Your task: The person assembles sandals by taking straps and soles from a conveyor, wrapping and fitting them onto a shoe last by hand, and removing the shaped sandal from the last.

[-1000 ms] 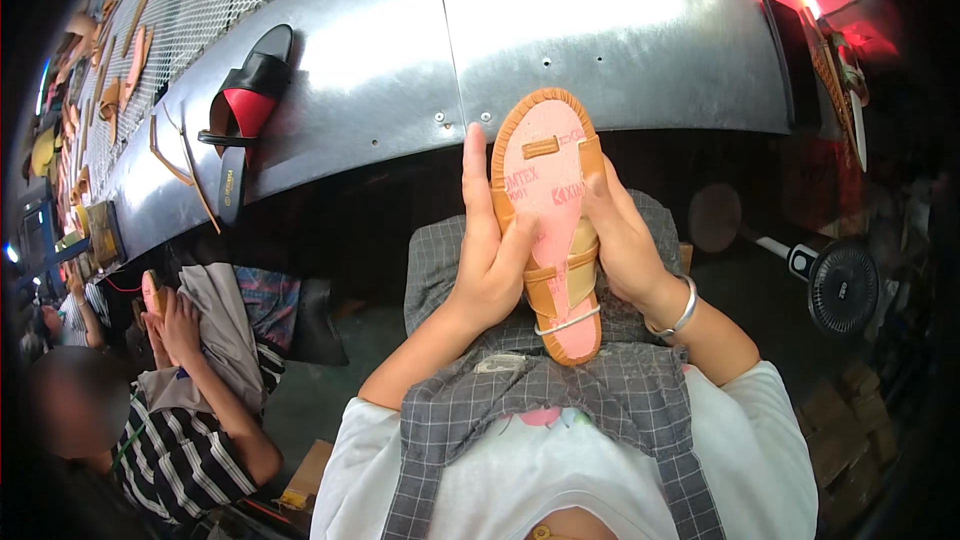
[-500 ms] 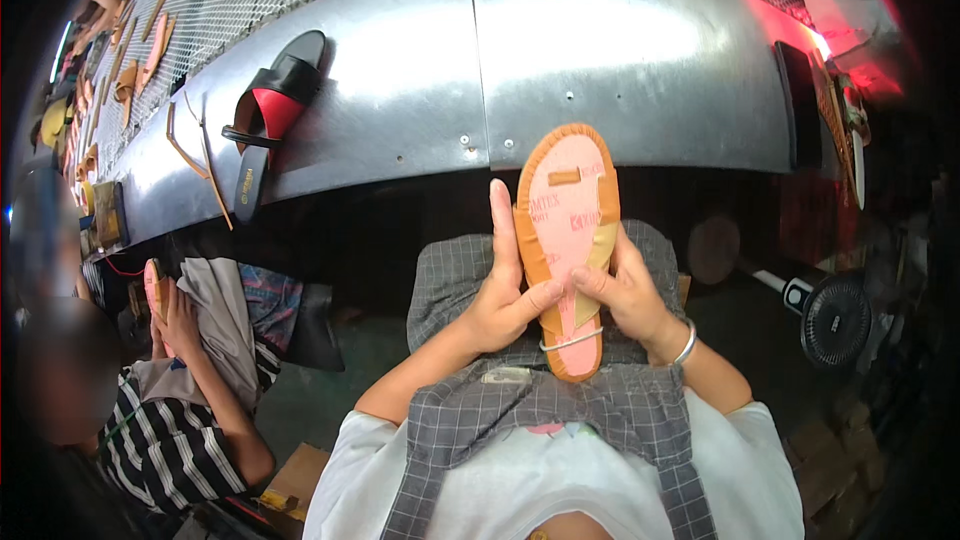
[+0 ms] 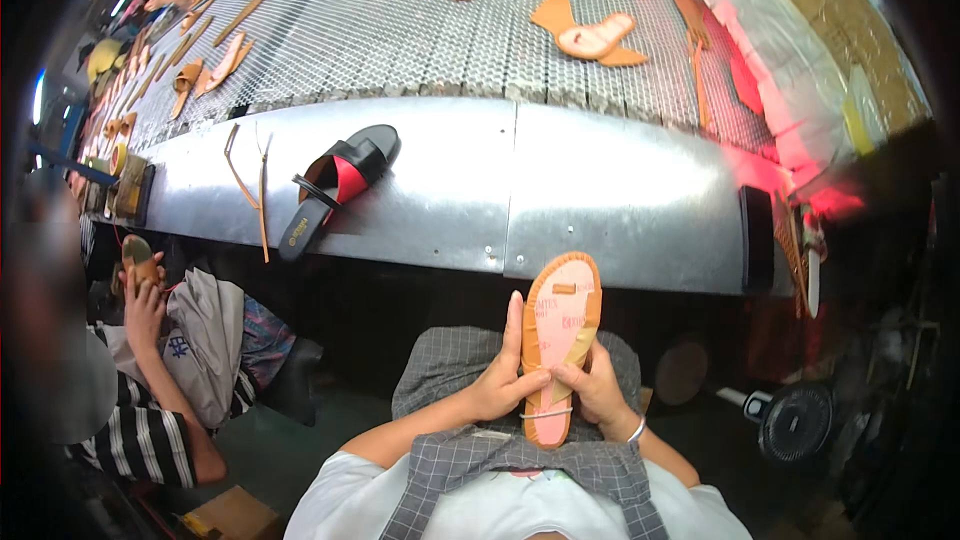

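Over my lap I hold a tan unsoled sandal (image 3: 559, 325), its pink underside facing up and its toe end pointing away from me. Tan leather is folded round its rim, and a thin pale band crosses near the heel. My left hand (image 3: 500, 380) grips its left side, the thumb pressing on the underside and a finger stretched along the edge. From the other side my right hand (image 3: 598, 395) grips it, thumb also on the underside; its other fingers are partly hidden behind the sandal.
A black and red slide sandal (image 3: 345, 180) lies beside thin tan strips (image 3: 262, 202) on the metal ledge (image 3: 600, 190). Beyond, a mesh conveyor (image 3: 330, 40) carries several shoe parts. A co-worker's hand (image 3: 145, 305) holds a shoe at left. A small black fan (image 3: 795, 420) stands at right.
The view has tilted upward, so more of the conveyor shows and my hands sit lower in it. My grip on the sandal looks the same. The co-worker has turned the shoe.
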Demonstrator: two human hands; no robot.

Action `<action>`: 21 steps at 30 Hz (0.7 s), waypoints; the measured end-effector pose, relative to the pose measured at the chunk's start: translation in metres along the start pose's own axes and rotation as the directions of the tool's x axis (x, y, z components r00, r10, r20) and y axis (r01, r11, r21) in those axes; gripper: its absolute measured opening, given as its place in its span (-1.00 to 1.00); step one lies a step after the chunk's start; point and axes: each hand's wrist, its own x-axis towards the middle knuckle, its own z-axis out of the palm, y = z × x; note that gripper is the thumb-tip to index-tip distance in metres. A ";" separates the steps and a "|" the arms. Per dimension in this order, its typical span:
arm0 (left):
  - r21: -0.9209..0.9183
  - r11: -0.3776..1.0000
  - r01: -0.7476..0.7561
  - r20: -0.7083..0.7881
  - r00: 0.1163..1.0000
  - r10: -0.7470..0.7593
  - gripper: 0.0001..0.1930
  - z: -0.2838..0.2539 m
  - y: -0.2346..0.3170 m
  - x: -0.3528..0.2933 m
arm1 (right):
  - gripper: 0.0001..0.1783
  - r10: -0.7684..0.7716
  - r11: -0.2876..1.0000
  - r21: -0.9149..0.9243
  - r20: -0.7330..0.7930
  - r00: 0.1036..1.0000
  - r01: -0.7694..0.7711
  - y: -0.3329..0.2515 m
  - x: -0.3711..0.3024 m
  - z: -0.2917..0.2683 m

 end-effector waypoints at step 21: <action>0.025 0.981 -0.192 -0.120 0.974 0.193 0.28 0.043 0.052 0.032 | -0.19 -0.038 0.985 -0.163 0.144 0.989 0.061 -0.033 -0.055 0.001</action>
